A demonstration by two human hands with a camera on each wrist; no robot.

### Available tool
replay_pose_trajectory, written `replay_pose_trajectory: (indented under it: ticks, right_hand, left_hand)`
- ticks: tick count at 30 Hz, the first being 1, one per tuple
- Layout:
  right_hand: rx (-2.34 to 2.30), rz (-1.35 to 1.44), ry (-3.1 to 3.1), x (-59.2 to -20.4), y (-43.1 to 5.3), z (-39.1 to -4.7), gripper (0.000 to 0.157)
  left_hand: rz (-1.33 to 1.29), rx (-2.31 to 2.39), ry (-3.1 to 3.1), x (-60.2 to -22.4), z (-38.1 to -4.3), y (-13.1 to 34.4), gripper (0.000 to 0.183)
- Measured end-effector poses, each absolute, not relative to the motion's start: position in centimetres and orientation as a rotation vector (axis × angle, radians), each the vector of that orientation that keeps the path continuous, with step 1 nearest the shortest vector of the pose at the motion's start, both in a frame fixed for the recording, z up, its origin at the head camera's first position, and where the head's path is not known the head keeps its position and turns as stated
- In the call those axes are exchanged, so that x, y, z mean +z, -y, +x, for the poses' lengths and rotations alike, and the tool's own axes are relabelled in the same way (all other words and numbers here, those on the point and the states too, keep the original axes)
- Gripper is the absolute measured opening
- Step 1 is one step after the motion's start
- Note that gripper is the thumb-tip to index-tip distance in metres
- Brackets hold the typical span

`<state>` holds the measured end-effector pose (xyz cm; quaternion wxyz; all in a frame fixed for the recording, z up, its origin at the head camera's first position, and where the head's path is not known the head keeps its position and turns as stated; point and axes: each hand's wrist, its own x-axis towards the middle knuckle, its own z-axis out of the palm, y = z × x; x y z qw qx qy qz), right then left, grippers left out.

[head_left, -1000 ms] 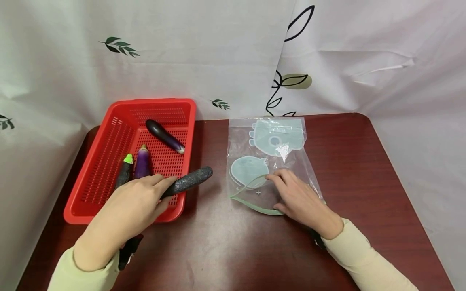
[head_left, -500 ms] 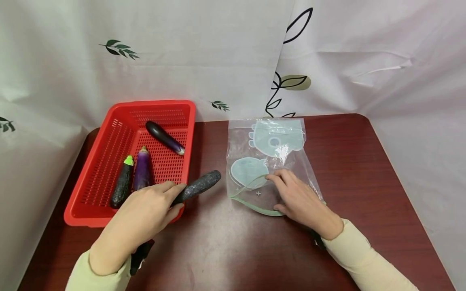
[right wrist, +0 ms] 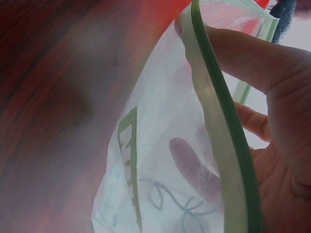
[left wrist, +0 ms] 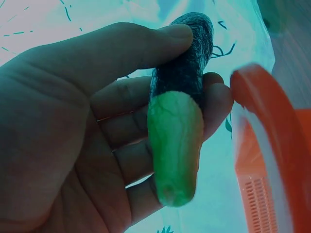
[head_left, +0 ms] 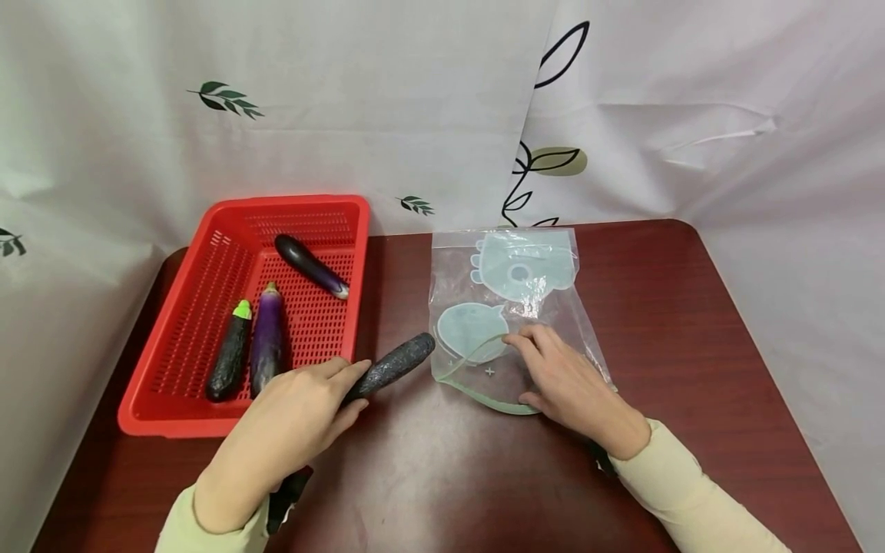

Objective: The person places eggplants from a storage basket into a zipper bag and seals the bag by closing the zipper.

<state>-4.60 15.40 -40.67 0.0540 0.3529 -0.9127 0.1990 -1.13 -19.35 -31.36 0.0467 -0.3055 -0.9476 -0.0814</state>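
In the head view my left hand (head_left: 304, 407) grips a dark, bumpy zucchini (head_left: 401, 361), whose far end points toward the bag. The left wrist view shows the zucchini's pale green stem end (left wrist: 176, 150) sticking out between thumb and fingers. A clear zip bag (head_left: 459, 288) with pale blue printed figures lies flat on the table, its mouth toward me. My right hand (head_left: 567, 376) holds the mouth, thumb and forefinger spread at its two lips. In the right wrist view the green zip strip (right wrist: 226, 111) runs across the hand, and a fingertip shows through the film.
A red perforated basket (head_left: 362, 253) stands at the left. In it lie another zucchini (head_left: 231, 357) with a bright green stem and two eggplants, one upright in view (head_left: 268, 338) and one slanted (head_left: 307, 265). Patterned white sheeting (head_left: 311, 146) hangs behind the dark red table (head_left: 657, 322).
My left hand has moved right with the zucchini, out from over the basket and up to the bag's left edge. My right hand keeps its place at the bag's mouth.
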Motion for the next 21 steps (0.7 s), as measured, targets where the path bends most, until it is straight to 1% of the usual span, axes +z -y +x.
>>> replay_pose_trajectory:
  ticks: [14,21]
  right_hand:
    - [0.605,1.07,2.751,-40.8,-15.5,-4.6,0.091]
    - [0.603,1.065,2.751,-40.7,-15.4,-4.6,0.092]
  left_hand:
    - [-1.034,-0.298,2.837,-31.9,-0.4,18.4,0.04]
    - [-1.029,-0.323,2.817,-31.9,-0.3,17.8,0.041]
